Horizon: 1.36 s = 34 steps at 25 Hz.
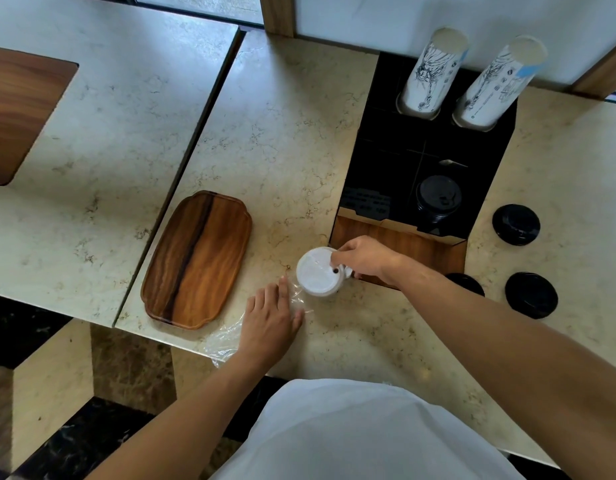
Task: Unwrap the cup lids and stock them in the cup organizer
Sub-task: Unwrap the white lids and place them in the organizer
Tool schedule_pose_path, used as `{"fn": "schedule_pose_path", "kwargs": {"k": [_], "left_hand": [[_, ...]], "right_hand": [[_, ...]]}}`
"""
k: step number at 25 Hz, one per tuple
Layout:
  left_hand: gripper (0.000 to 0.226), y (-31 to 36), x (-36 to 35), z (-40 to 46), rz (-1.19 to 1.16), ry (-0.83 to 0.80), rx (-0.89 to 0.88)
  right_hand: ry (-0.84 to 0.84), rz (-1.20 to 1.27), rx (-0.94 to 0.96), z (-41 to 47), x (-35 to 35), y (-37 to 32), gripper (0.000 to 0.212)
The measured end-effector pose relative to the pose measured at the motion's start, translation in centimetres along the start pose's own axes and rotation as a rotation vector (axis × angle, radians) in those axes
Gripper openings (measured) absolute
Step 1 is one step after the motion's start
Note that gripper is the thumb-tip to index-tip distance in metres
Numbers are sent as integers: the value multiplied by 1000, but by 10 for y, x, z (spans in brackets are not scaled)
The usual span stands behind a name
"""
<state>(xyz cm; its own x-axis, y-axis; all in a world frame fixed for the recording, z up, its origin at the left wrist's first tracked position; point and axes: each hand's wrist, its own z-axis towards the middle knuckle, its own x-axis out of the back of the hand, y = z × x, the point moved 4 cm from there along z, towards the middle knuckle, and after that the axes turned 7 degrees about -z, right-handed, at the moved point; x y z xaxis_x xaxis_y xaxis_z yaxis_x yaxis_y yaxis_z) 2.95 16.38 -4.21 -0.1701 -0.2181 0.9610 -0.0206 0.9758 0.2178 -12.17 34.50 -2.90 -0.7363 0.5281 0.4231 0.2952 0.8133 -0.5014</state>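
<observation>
- Lids, a white stack, stand on the counter just before the organizer, sip holes up, long axis upright.
- Left hand lies flat and open on the clear wrap, probably pinning it so the stack can pull free.
- Right hand pinches the stack's top rim, fingers closed on it.
- Tray lies to the left.
- Loose black lids lie to the right.
- Organizer holds a black stack; cups stand farthest back.
</observation>
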Motion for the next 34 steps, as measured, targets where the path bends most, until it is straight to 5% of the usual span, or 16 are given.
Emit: {"fn": "schedule_pose_path", "kwargs": {"k": [8,15,24,34], "left_hand": [[77,1,21,1,-199,24,49],[25,-9,20,-7,-10,63,-63],[26,-28,22,15,-275,-1,347],[25,-44,37,42,-317,107,503]], "right_hand": [[90,247,-44,-1,7,18,21],[149,338,-64,-6,8,16,26],[194,573,-60,-13,7,18,27],[149,830,-137,-20,-18,34,31]]}}
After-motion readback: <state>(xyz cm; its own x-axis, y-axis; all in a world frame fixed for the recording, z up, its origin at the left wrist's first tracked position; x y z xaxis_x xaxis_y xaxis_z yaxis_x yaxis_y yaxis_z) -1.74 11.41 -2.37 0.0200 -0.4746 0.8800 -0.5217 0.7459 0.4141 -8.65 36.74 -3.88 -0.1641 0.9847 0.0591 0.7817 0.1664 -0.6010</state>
